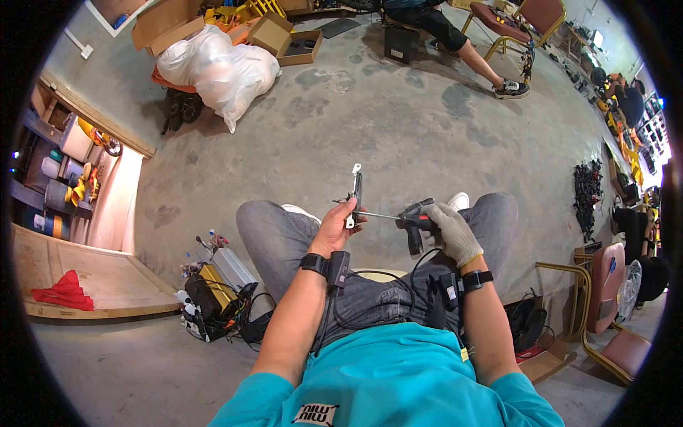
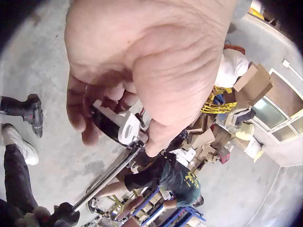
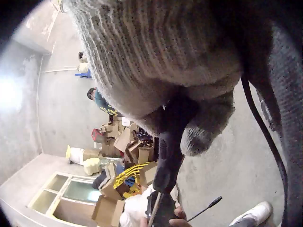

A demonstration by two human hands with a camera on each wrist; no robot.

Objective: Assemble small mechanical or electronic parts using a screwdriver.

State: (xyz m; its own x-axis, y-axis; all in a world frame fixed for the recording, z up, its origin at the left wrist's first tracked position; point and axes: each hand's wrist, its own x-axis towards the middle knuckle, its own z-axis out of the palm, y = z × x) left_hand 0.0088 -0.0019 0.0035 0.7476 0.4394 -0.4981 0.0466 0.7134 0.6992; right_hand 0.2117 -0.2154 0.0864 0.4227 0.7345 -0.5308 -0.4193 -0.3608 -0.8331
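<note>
My bare left hand (image 1: 334,231) pinches a narrow black part with white ends (image 1: 357,178), held upright above the floor between the knees. In the left wrist view, a white end (image 2: 127,127) with a hole shows by the thumb, and the fingers curl behind the part. My gloved right hand (image 1: 455,233) grips a screwdriver (image 1: 380,215) by its dark handle (image 3: 169,146). Its long metal shaft (image 2: 102,182) reaches across to the part, with the tip right at the thumb. The glove hides much of the handle.
A black cordless drill (image 2: 31,113) lies on the floor beyond the right hand, near a white shoe (image 2: 21,144). White bags (image 1: 220,71) and cardboard boxes (image 1: 299,46) stand ahead on the left. Another person's leg (image 1: 477,60) is ahead; a chair (image 1: 605,292) stands at the right.
</note>
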